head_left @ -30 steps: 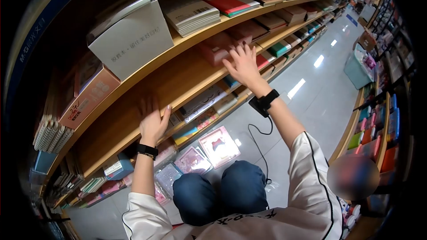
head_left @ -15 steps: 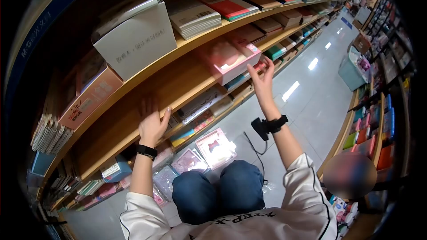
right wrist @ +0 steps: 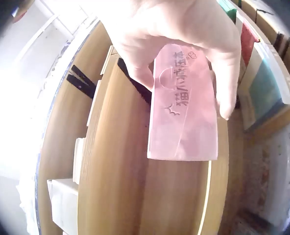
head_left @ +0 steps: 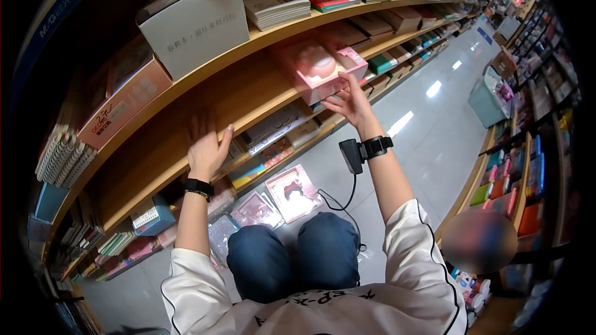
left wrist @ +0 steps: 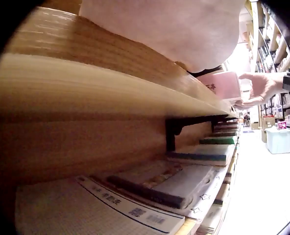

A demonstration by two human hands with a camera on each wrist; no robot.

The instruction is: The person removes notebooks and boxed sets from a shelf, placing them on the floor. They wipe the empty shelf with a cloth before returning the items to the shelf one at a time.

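Observation:
On the wooden shelf (head_left: 248,90), a pink box (head_left: 313,90) with a window and a rounded pink shape inside lies with its near end by the shelf's front edge. My right hand (head_left: 352,104) grips that end, thumb at the upper edge and fingers below. In the right wrist view, dark lettering shows on the box's end panel (right wrist: 184,122), between thumb and fingers. My left hand (head_left: 208,152) rests on the same shelf farther left, fingers stretched inward and thumb along the front edge.
Above stand a white box (head_left: 198,31), a salmon-coloured box (head_left: 127,102) and stacked notebooks (head_left: 277,9). Lower shelves hold more notebooks. Flat packages (head_left: 292,192) lie on the floor before my knees. A cable hangs from the right wrist device (head_left: 352,155). A teal bin (head_left: 490,96) stands across the aisle.
My right hand has gone from over the pink box to its near end, which it now holds. The box has come out toward the shelf edge. The left hand stays on the shelf.

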